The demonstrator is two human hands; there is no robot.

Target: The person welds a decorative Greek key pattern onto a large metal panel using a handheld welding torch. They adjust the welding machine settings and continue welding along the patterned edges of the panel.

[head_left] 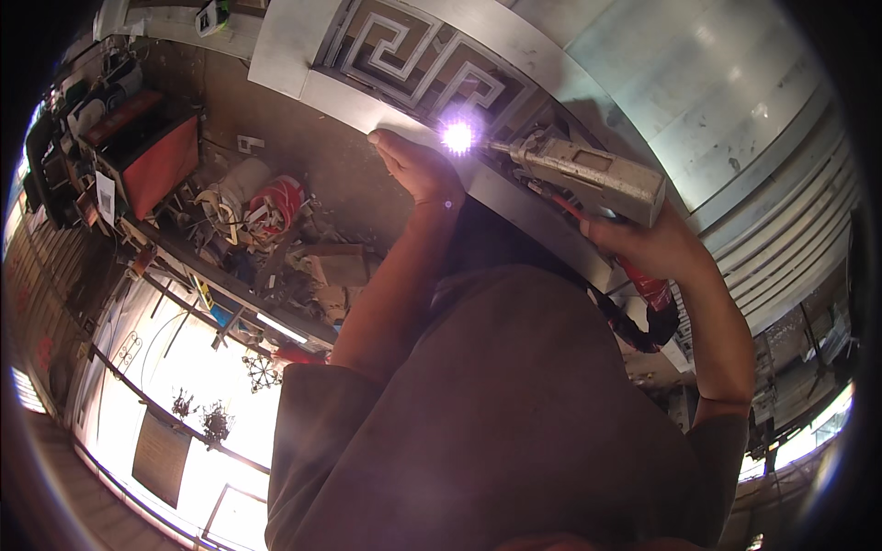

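Right hand (643,246) grips the torch (588,167) — apparently welding the metal frame (354,106) ahead; left hand (421,170) beside, hold unclear — steady travel likely next.

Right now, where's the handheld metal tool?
In the head view, upper right of centre: the metal tool is in the right hand, its tip near the bright light.

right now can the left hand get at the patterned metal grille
Probably yes: the left hand is beside the flat metal border, with the grille just beyond it. The bright light at the torch's tip, close on its right, looks like the main thing in the way.
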